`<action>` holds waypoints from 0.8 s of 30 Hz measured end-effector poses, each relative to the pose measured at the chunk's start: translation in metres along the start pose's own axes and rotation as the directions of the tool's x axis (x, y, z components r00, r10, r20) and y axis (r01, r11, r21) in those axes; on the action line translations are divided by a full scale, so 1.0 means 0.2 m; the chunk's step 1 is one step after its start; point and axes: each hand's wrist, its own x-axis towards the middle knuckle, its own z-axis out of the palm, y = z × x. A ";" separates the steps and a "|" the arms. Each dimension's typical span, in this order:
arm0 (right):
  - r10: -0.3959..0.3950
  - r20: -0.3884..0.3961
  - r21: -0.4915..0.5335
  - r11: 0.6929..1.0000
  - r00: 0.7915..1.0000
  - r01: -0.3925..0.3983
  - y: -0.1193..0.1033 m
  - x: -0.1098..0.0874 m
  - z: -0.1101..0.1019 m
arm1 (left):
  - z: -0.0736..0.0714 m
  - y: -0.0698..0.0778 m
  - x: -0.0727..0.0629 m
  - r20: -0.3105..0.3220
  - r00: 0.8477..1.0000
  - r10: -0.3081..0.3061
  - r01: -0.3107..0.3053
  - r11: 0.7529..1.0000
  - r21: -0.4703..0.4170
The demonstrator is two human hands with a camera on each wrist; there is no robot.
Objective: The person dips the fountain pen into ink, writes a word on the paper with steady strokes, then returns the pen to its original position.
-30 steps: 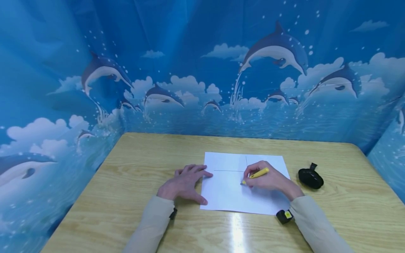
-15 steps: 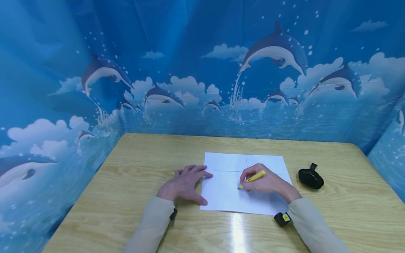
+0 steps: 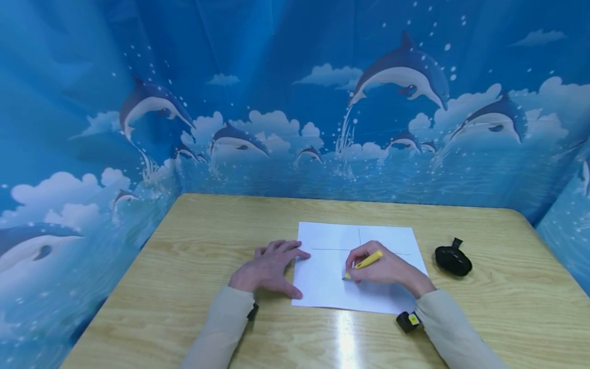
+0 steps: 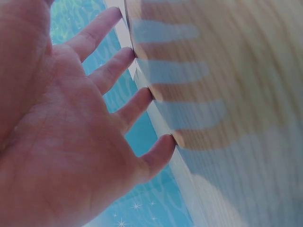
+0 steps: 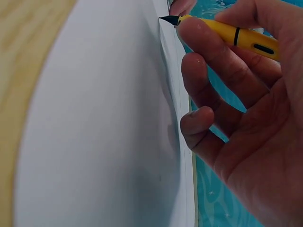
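A white sheet of paper lies on the wooden table, with a long thin horizontal line and a shorter vertical line across its upper part. My right hand pinches a yellow fountain pen over the sheet's middle. In the right wrist view the pen's dark nib points down at the paper surface, and the other fingers curl below it. Spread out flat, my left hand rests at the sheet's left edge, its index finger and thumb on the paper. The left wrist view shows its fingertips pressed to the tabletop.
A glossy black oval object with a short tab sits right of the paper. The wooden table is backed by a blue dolphin-print curtain. A black wrist camera hangs at the right sleeve.
My right hand has slid down and to the left across the sheet with the pen, showing more of the horizontal line. The left hand and the paper stay in place.
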 end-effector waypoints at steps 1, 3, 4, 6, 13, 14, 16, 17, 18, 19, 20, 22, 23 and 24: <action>0.001 0.003 0.001 1.000 1.000 -0.001 0.00 0.00 0.00 | 0.00 0.00 0.00 -0.001 1.000 0.000 0.000 1.000 0.001; 0.001 0.007 -0.006 1.000 1.000 -0.001 0.00 0.01 0.01 | 0.00 0.00 0.00 -0.002 1.000 0.002 -0.002 1.000 0.003; 0.000 0.009 -0.006 1.000 1.000 0.000 0.00 0.01 0.01 | 0.00 0.00 0.00 -0.003 1.000 0.002 -0.002 1.000 0.003; -0.008 0.014 -0.002 1.000 1.000 0.008 -0.01 0.01 0.02 | 0.00 0.00 0.00 -0.002 1.000 -0.001 0.001 1.000 0.001; -0.027 0.031 0.022 0.999 0.999 0.026 -0.03 0.02 0.04 | 0.00 0.00 0.00 0.002 1.000 -0.021 0.021 1.000 0.017; -0.028 0.033 0.022 0.999 0.999 0.027 -0.03 0.02 0.04 | 0.00 0.00 0.00 0.002 1.000 -0.023 0.023 1.000 0.018; -0.029 0.035 0.015 0.999 0.999 0.028 -0.04 0.02 0.05 | 0.01 0.00 0.00 0.005 1.000 -0.026 0.026 0.999 0.020; -0.029 0.036 0.011 1.000 0.999 0.029 -0.04 0.03 0.06 | 0.00 0.00 0.00 0.006 1.000 -0.027 0.027 0.999 0.019; -0.030 0.037 0.008 1.000 0.999 0.030 -0.04 0.03 0.06 | 0.00 0.00 0.00 0.006 1.000 -0.028 0.028 0.999 0.019; -0.031 0.037 0.002 1.000 0.999 0.031 -0.05 0.03 0.06 | 0.00 0.00 0.00 0.007 1.000 -0.028 0.028 0.999 0.017; -0.031 0.039 -0.003 1.000 0.999 0.031 -0.05 0.04 0.07 | 0.00 0.00 0.00 0.008 1.000 -0.029 0.029 0.999 0.016; -0.034 0.044 -0.007 0.999 0.998 0.034 -0.06 0.04 0.08 | 0.00 0.01 0.00 0.009 1.000 -0.027 0.026 1.000 0.015; -0.035 0.045 -0.008 0.999 0.998 0.035 -0.06 0.05 0.08 | 0.00 0.01 0.00 0.010 1.000 -0.025 0.025 1.000 0.015; -0.036 0.048 -0.010 0.999 0.998 0.037 -0.06 0.05 0.09 | -0.01 0.00 0.00 0.011 1.000 -0.024 0.024 1.000 0.013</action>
